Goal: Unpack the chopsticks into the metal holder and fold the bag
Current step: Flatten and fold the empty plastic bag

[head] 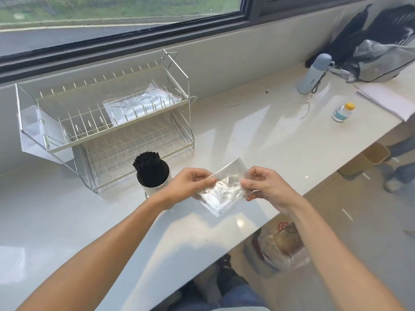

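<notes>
A clear plastic bag (221, 191) is held above the white counter (258, 135), creased and partly folded. My left hand (190, 185) pinches its left edge and my right hand (262, 186) pinches its right edge. Just left of my left hand stands the round metal holder (152, 185), with a bundle of black chopsticks (147, 164) standing upright in it.
A two-tier wire dish rack (105, 122) stands behind the holder, with clear plastic bags (139, 106) on its top tier. Far right lie a grey-blue flask (313, 74), a small yellow-capped bottle (342, 112), a white cable (244, 93) and dark bags (381, 55). The counter edge runs diagonally at right.
</notes>
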